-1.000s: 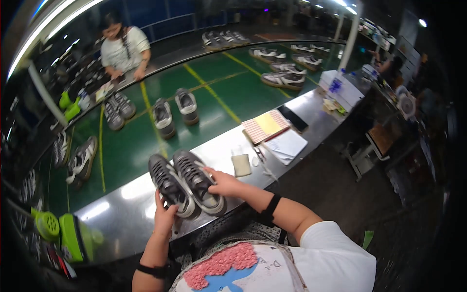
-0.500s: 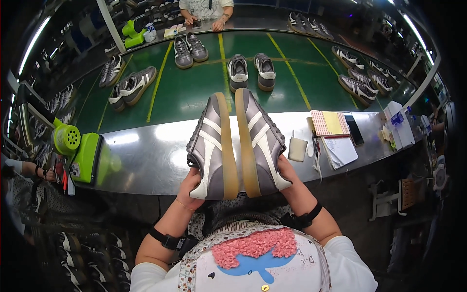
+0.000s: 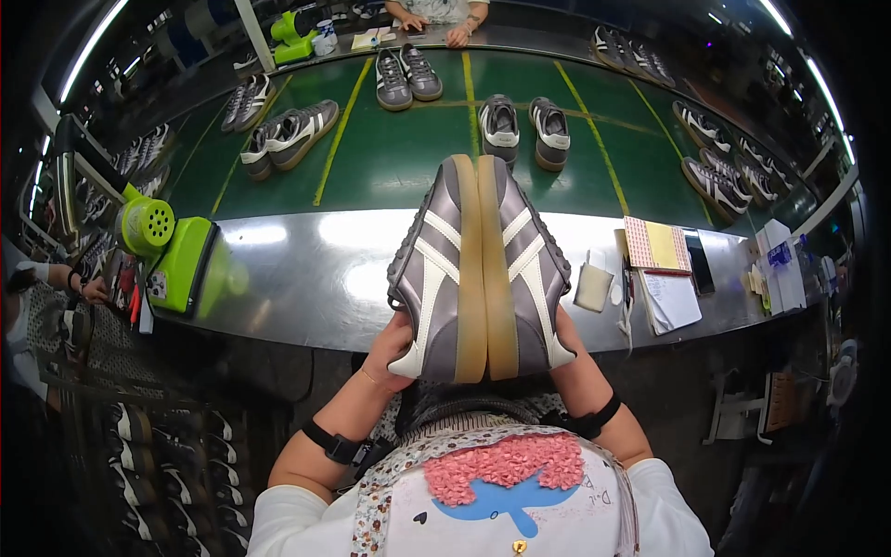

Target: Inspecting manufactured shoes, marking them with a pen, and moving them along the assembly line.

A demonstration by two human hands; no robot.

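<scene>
Two grey sneakers with white stripes and gum-brown soles are held up in front of me, over the near edge of the metal bench. My left hand (image 3: 391, 353) grips the left sneaker (image 3: 436, 269) at its heel and collar. The heel end of the right sneaker (image 3: 524, 269) is in my right hand (image 3: 565, 340). Their soles face each other and touch along much of their length, toes pointing away from me. Most of my fingers are hidden behind the shoes.
Beyond the metal bench (image 3: 306, 278) runs a green conveyor belt (image 3: 390, 158) carrying several pairs of similar sneakers. A lime-green device (image 3: 181, 265) stands on the left. Notebooks (image 3: 664, 278), a dark phone (image 3: 698, 263) and a white box (image 3: 784, 269) lie right. A person's hands (image 3: 458, 34) rest across the belt.
The two sneakers have come together, closing the gap between their soles. My view has shifted, so the bench and belt appear further right.
</scene>
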